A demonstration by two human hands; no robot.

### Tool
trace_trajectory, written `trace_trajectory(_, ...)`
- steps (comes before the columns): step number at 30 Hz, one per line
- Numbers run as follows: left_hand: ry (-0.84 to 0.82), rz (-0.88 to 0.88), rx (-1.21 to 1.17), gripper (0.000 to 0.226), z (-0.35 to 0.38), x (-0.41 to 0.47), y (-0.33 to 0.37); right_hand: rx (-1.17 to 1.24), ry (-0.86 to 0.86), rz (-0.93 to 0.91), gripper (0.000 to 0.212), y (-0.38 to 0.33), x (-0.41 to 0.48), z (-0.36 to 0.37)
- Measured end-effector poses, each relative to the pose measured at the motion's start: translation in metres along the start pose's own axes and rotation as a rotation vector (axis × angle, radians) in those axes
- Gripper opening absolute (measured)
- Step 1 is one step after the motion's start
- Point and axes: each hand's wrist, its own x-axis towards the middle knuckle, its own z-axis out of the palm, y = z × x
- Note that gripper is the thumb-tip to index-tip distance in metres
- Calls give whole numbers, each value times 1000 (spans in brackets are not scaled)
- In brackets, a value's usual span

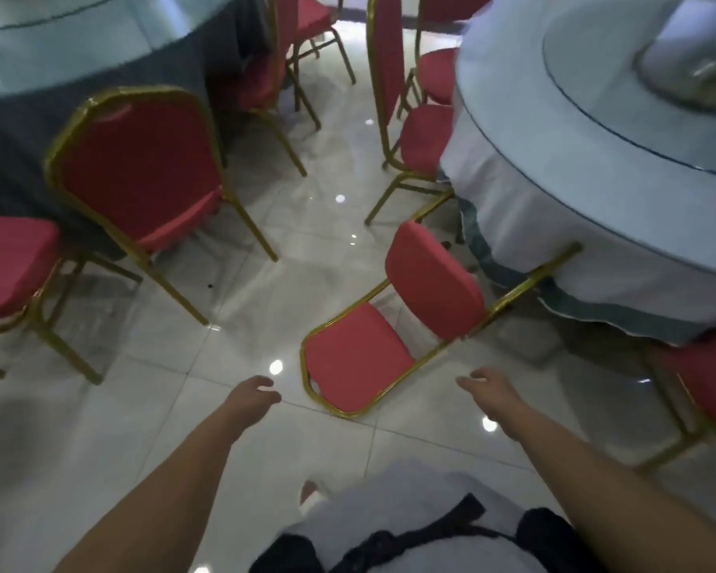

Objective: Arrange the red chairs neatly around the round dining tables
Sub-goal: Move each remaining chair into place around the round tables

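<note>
A chair (pixel 356 357) lies tipped on its back just beside the white table (pixel 554 208), its legs pointing toward the cloth. The left hand (pixel 257 392) and right hand (pixel 488 384) are held near the backrest top, fingers loosely parted, nothing gripped. The frame is judged stiff and fairly light. It is best taken by the gold backrest rim.

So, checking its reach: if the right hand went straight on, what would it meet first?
The right hand would likely meet the gold side rail of the fallen red chair first, though depth is unclear.
</note>
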Motion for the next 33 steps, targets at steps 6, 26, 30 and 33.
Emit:
trace_trajectory(6,-35,126,252,47,-42,32,28,51,53,9,58,-7,-6,17)
trace_trajectory(26,-307,260,585,45,-96,190,86,337,206,400,44,-43,1,138)
trace_trajectory(30,-455,275,683,44,-99,234,82,413,222,546,43,-57,2,214)
trace_trajectory(33,-505,274,729,41,-95,281,68,457,179,606,46,-68,16,277)
